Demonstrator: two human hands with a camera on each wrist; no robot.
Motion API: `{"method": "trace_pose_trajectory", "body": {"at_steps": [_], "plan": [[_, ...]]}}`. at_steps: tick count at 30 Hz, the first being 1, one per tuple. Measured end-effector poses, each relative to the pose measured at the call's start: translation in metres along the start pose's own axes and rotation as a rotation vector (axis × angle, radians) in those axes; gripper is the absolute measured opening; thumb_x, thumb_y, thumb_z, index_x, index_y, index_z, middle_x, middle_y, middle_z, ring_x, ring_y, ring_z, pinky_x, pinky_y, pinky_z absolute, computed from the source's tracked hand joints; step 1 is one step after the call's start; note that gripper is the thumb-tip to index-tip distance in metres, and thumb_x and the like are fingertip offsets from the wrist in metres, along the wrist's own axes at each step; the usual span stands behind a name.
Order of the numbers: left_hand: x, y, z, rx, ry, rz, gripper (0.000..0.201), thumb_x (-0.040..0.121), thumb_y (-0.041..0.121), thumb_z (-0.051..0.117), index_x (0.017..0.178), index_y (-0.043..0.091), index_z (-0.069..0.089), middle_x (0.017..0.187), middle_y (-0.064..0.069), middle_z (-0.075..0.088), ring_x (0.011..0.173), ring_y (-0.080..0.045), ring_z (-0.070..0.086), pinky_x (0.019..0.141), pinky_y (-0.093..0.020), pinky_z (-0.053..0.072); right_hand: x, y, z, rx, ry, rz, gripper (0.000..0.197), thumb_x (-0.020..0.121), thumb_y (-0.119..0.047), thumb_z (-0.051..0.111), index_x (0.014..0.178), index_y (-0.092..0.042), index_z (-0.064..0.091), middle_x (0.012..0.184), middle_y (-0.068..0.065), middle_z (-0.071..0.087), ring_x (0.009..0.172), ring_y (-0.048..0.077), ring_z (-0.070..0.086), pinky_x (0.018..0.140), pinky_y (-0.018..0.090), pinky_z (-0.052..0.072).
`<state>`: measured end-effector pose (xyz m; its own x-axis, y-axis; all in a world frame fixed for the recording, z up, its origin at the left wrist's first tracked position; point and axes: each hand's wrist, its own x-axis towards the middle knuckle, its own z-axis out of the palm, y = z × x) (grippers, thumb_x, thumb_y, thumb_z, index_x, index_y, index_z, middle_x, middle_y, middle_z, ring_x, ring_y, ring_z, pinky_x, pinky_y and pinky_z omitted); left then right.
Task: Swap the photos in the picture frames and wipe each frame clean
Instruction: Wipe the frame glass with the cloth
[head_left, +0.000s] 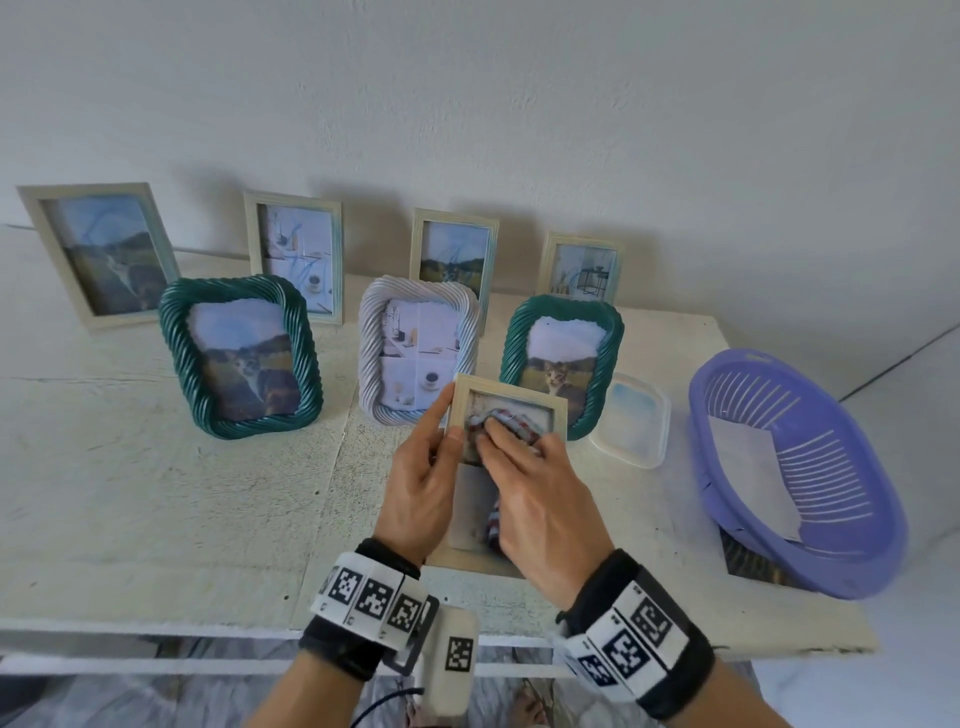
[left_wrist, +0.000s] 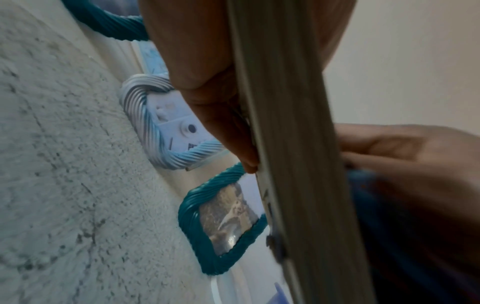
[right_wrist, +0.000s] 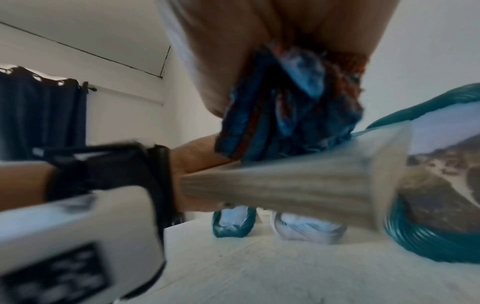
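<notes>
A pale wooden picture frame (head_left: 511, 388) is held tilted above the table's front middle. My left hand (head_left: 421, 478) grips its left edge, thumb on the front and index finger along the side. That edge fills the left wrist view as the wooden frame (left_wrist: 293, 144). My right hand (head_left: 524, 483) presses a checked red, white and blue cloth (head_left: 511, 423) against the frame's glass. The cloth (right_wrist: 293, 107) hangs bunched under my right fingers over the wooden frame (right_wrist: 298, 185). What sits behind the glass is hidden by cloth and hand.
Three rope-pattern frames stand behind: a green frame (head_left: 239, 358), a white frame (head_left: 415, 348) and a second green frame (head_left: 561, 358). Several pale frames (head_left: 98, 254) lean on the wall. A clear plastic lid (head_left: 631, 421) and a purple basket (head_left: 800, 473) holding a sheet lie right.
</notes>
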<state>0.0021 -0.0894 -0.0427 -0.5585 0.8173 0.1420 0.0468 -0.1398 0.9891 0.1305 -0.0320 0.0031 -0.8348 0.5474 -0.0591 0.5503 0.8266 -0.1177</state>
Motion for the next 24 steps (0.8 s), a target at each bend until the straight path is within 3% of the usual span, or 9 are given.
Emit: {"method": "trace_pose_trajectory", "body": {"at_steps": [3, 5, 8, 10, 12, 15, 18, 21, 24], "plan": [[0.003, -0.002, -0.007, 0.000, 0.012, 0.001, 0.045, 0.103, 0.008, 0.041, 0.148, 0.013, 0.037, 0.112, -0.008, 0.071, 0.109, -0.020, 0.065, 0.095, -0.033, 0.053, -0.017, 0.005, 0.000, -0.014, -0.077, -0.121, 0.063, 0.083, -0.022, 0.036, 0.146, -0.016, 0.035, 0.153, -0.004, 0.032, 0.125, 0.024, 0.043, 0.095, 0.031, 0.047], [0.000, 0.000, -0.007, 0.031, -0.004, 0.022, 0.047, 0.102, 0.014, 0.043, 0.149, 0.014, 0.036, 0.101, -0.005, 0.073, 0.095, -0.019, 0.069, 0.088, -0.032, 0.055, -0.018, 0.018, -0.005, -0.039, -0.040, -0.064, 0.062, 0.079, -0.016, 0.044, 0.142, -0.012, 0.044, 0.149, 0.000, 0.041, 0.111, 0.025, 0.049, 0.083, 0.029, 0.053], [-0.004, 0.000, 0.002, 0.067, -0.007, 0.057, 0.046, 0.102, 0.006, 0.043, 0.147, 0.017, 0.036, 0.082, 0.011, 0.067, 0.069, 0.001, 0.058, 0.070, -0.020, 0.049, -0.002, 0.025, -0.011, -0.078, 0.024, 0.079, 0.067, 0.076, -0.012, 0.037, 0.142, -0.013, 0.042, 0.150, 0.000, 0.039, 0.111, 0.029, 0.049, 0.086, 0.030, 0.045], [-0.002, 0.000, 0.005, 0.038, -0.008, 0.042, 0.046, 0.102, 0.002, 0.041, 0.146, 0.013, 0.036, 0.094, 0.014, 0.069, 0.084, 0.004, 0.063, 0.079, -0.017, 0.050, 0.006, 0.017, -0.009, -0.102, 0.038, 0.034, 0.068, 0.078, -0.015, 0.031, 0.146, -0.013, 0.037, 0.153, 0.000, 0.033, 0.127, 0.028, 0.043, 0.101, 0.029, 0.034], [-0.001, -0.002, 0.002, 0.002, -0.004, 0.005, 0.046, 0.102, 0.006, 0.041, 0.147, 0.013, 0.036, 0.109, 0.010, 0.071, 0.107, -0.006, 0.065, 0.093, -0.023, 0.050, -0.002, 0.005, -0.006, -0.063, 0.043, -0.053, 0.063, 0.080, -0.014, 0.037, 0.143, -0.010, 0.042, 0.149, 0.002, 0.039, 0.125, 0.028, 0.045, 0.103, 0.032, 0.040], [-0.001, -0.002, -0.005, -0.054, 0.035, -0.030, 0.050, 0.097, 0.020, 0.044, 0.147, 0.016, 0.038, 0.109, 0.010, 0.073, 0.110, -0.013, 0.065, 0.095, -0.032, 0.051, -0.023, 0.004, -0.006, -0.037, -0.020, -0.188, 0.057, 0.084, -0.014, 0.049, 0.141, -0.013, 0.044, 0.146, -0.003, 0.042, 0.110, 0.025, 0.047, 0.085, 0.031, 0.052], [-0.003, -0.004, -0.005, -0.034, 0.049, 0.000, 0.045, 0.101, 0.014, 0.044, 0.145, 0.021, 0.037, 0.104, 0.003, 0.072, 0.098, -0.013, 0.067, 0.090, -0.032, 0.053, -0.020, 0.028, -0.008, -0.058, 0.019, -0.102, 0.058, 0.078, -0.008, 0.047, 0.135, -0.012, 0.053, 0.140, -0.003, 0.050, 0.099, 0.023, 0.046, 0.071, 0.027, 0.054], [-0.005, -0.004, 0.004, 0.024, 0.028, 0.046, 0.048, 0.100, 0.019, 0.045, 0.147, 0.021, 0.037, 0.074, -0.001, 0.065, 0.066, -0.013, 0.053, 0.066, -0.028, 0.048, 0.001, 0.041, -0.012, -0.104, 0.039, -0.005, 0.061, 0.076, -0.005, 0.047, 0.137, -0.012, 0.050, 0.144, -0.002, 0.047, 0.113, 0.028, 0.051, 0.087, 0.028, 0.038], [-0.001, 0.000, 0.007, 0.001, 0.024, 0.057, 0.046, 0.102, 0.007, 0.043, 0.147, 0.012, 0.037, 0.084, 0.012, 0.070, 0.075, -0.004, 0.061, 0.074, -0.018, 0.051, 0.001, 0.022, -0.015, -0.098, 0.088, -0.049, 0.061, 0.072, -0.006, 0.058, 0.133, -0.006, 0.053, 0.140, 0.005, 0.051, 0.123, 0.025, 0.051, 0.096, 0.030, 0.029]]}}
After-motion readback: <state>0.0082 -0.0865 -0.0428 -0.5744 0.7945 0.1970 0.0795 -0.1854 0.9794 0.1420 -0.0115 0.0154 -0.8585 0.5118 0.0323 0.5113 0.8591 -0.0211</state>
